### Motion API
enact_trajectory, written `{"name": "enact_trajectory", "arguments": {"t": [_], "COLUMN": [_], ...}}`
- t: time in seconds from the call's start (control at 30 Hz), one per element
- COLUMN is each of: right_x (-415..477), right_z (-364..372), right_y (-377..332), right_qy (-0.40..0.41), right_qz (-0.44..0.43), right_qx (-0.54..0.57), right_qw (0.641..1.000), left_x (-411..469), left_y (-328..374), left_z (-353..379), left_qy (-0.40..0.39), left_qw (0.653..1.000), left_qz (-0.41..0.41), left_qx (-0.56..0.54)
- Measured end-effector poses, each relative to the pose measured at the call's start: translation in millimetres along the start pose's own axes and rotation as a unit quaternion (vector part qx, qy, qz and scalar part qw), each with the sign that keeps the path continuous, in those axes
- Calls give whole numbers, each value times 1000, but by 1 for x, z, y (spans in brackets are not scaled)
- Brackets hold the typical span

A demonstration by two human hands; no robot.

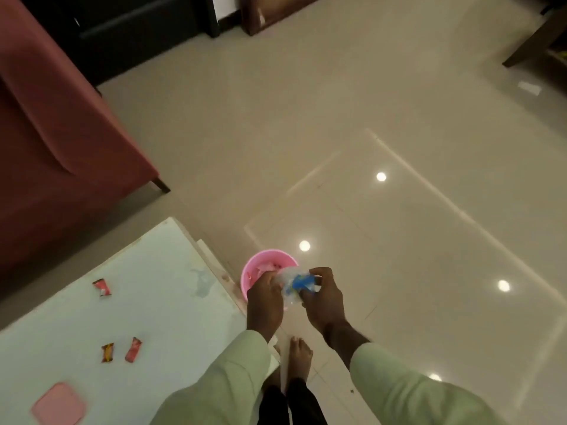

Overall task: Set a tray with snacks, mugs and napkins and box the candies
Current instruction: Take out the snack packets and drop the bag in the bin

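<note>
Landmark: round pink plastic bin (pixel 257 265), standing on the glossy beige tiled floor (pixel 399 240) just off the corner of the pale white-topped table (pixel 138 302).

Hands: two, both above the bin's near rim. Left hand (pixel 264 302) and right hand (pixel 322 305) together grip one crumpled clear-and-blue plastic wrapper (pixel 296 285); fingers of each closed on it, the left from the table side, the right from the far side. Pale green sleeves on both arms. One bare foot (pixel 299 354) on the floor, nearer the camera than the bin.

Inside the bin: some pinkish material, too blurred to count or identify.

On the table, left of the bin: three small red wrapped candies. One (pixel 102 287) lies alone, closest to the bin's level; two (pixel 107 352) (pixel 133 350) lie side by side, nearer the camera. One flat pink rounded-square lid or box (pixel 59 404) lies further still, at the table's near edge.

One dark red upholstered sofa (pixel 55 133) beyond the table.
</note>
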State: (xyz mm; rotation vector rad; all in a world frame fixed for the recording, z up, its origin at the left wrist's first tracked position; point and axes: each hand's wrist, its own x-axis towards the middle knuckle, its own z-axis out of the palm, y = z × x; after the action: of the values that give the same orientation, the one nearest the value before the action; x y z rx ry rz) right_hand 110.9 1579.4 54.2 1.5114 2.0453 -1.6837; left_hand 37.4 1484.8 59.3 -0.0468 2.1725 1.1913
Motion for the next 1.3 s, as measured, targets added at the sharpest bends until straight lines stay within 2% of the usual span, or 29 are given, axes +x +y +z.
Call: {"name": "enact_trajectory", "arguments": {"t": [0.2,0.33,0.43,0.53,0.6,0.73,0.83,0.93,1.07,1.13,1.2,1.3], "right_x": [127,182,211,233,238,223,191,150,95,65,28,-26], "right_z": [72,114,135,152,157,150,129,99,48,23,-1,-28], "right_y": [82,143,184,211,219,214,195,171,121,93,59,19], "right_qy": [27,14,8,-35,-52,-34,-41,-80,-122,-123,-111,-80], "right_qz": [88,137,143,147,136,101,67,3,-113,-161,-208,-272], "right_qx": [-16,-24,-48,-71,-81,-89,-130,-195,-357,-421,-457,-459], "right_qw": [996,990,989,986,986,990,988,978,919,884,858,842], "left_x": [110,162,194,216,226,226,203,162,86,47,2,-66], "left_y": [-91,-149,-184,-206,-214,-209,-182,-151,-102,-86,-65,-38], "left_z": [56,82,101,116,120,115,102,81,34,13,-14,-47], "left_qy": [84,115,124,109,91,88,80,23,-68,-58,-30,-9], "left_qw": [991,983,976,967,962,960,967,984,986,973,935,899], "left_qz": [-100,-122,-149,-193,-222,-233,-205,-142,-17,52,109,134], "left_qx": [32,71,102,124,132,129,126,108,148,219,335,417]}}
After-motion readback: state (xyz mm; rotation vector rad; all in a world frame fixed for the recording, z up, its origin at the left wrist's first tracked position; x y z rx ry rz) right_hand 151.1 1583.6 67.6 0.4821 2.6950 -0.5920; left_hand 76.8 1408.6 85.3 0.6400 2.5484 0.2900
